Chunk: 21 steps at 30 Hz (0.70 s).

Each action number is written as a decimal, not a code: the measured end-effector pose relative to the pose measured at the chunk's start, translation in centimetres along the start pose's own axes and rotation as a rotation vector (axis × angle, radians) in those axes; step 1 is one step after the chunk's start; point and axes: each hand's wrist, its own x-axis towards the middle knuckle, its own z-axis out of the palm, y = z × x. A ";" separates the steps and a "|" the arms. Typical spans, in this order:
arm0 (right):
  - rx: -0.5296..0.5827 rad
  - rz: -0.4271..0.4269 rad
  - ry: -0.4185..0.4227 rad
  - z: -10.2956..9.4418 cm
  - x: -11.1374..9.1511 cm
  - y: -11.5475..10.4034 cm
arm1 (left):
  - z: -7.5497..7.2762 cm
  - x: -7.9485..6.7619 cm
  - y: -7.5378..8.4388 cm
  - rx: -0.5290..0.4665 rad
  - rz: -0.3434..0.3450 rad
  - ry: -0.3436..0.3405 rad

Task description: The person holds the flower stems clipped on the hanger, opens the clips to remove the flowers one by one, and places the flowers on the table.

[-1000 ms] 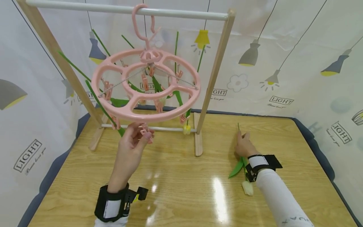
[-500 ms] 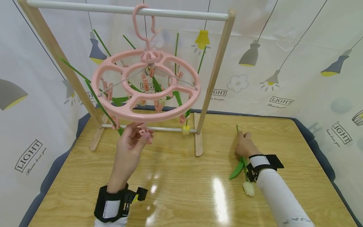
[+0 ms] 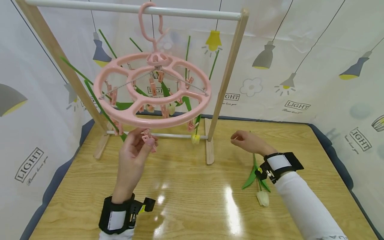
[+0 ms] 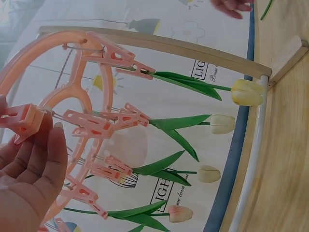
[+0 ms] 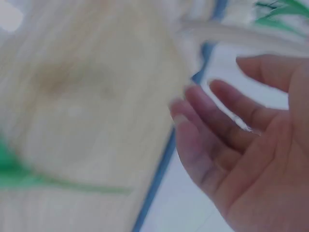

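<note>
My left hand (image 3: 133,155) pinches a pink clothespin (image 3: 149,140) below the near rim of a round pink clip hanger (image 3: 150,123). In the left wrist view, the pinched clothespin (image 4: 21,121) sits at the fingertips. Several artificial tulips hang head down from other clips, among them a yellow tulip (image 4: 247,92) and a white tulip (image 4: 222,124). My right hand (image 3: 250,141) hovers over the table at the right, fingers loosely bent and holding nothing, as the right wrist view also shows. Under that wrist a white tulip (image 3: 262,198) lies on the wood, its stem partly hidden by the hand.
The hanger hooks over the white top bar (image 3: 192,12) of a wooden-legged rack. Its right post (image 3: 229,73) and foot (image 3: 210,153) stand between my hands. A lower bar (image 3: 177,135) runs behind my left hand. Printed cloth (image 3: 300,50) surrounds the table (image 3: 195,200).
My right hand has let go of the tulip stem and moved up and left, leaving the flower on the table. My left hand, still pinching the clothespin, has shifted slightly left with the hanger.
</note>
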 end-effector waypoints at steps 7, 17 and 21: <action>0.164 -0.183 0.115 0.5 0.9 -6.1 | -0.1 -0.1 0.0 0.016 -0.028 -0.006; 0.440 -0.180 0.158 1.2 3.3 -10.2 | -0.3 -0.1 0.1 0.018 -0.042 -0.005; 0.599 -0.260 0.217 1.5 4.4 -10.8 | -0.3 -0.1 0.0 0.015 -0.022 -0.004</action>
